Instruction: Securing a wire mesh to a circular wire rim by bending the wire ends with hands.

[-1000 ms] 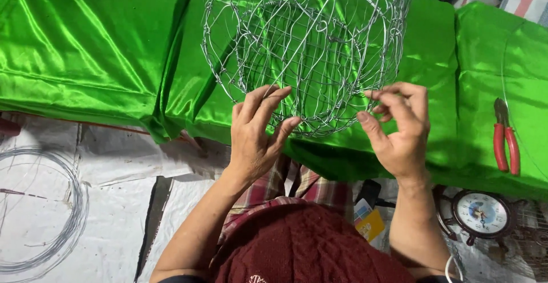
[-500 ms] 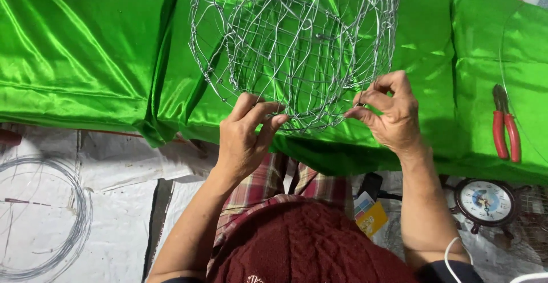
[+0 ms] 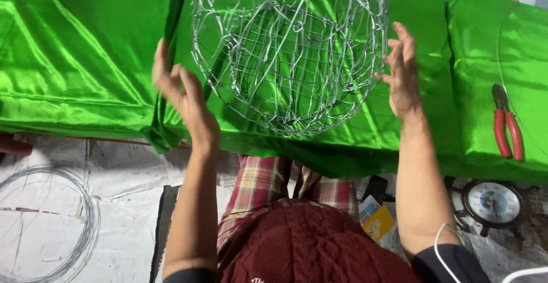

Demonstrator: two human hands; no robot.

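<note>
A rounded basket of silver wire mesh (image 3: 291, 55) rests on shiny green cloth (image 3: 85, 60). My left hand (image 3: 184, 97) is raised at the basket's left side with its fingers spread, just clear of the wire and holding nothing. At the basket's right side, my right hand (image 3: 402, 72) is open too, fingertips at or very near the wire rim. Whether they touch it I cannot tell. A dark red knitted cap (image 3: 319, 249) and plaid fabric (image 3: 262, 186) show below, between my forearms.
Red-handled pliers (image 3: 505, 126) lie on the green cloth at the right. A round dial gauge (image 3: 492, 202) and a yellow packet (image 3: 378, 221) sit lower right. A coil of thin wire (image 3: 85, 226) lies on white sheeting at lower left.
Both hands have let go of the basket's lower rim and moved outward and up to its sides, fingers opening. The basket now fills more of the view.
</note>
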